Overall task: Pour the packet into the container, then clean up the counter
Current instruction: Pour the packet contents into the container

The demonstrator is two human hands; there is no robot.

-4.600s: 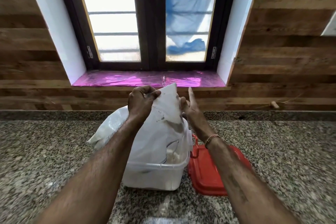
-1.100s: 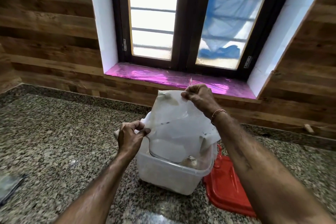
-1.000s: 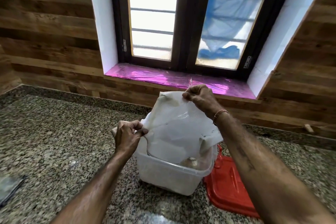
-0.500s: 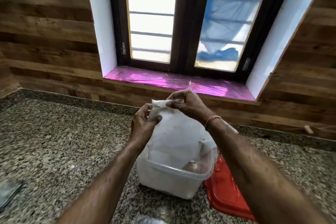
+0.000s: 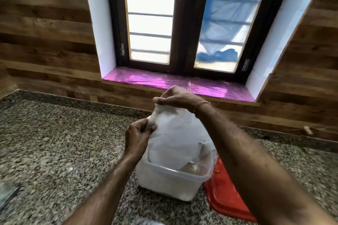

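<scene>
A white woven packet stands upended with its lower end inside a translucent plastic container on the granite counter. My right hand pinches the packet's top end from above. My left hand grips the packet's left edge, about halfway up. A pale heap of the poured contents shows inside the container under the packet.
The container's red lid lies on the counter just right of the container. A grey cloth sits at the far left edge. Behind the counter run a wood-panel wall and a window sill lined with pink foil.
The left hand slid down from the packet's top to its left edge, while the right hand kept the top end. Before that, both hands shifted their hold on the upended packet.
</scene>
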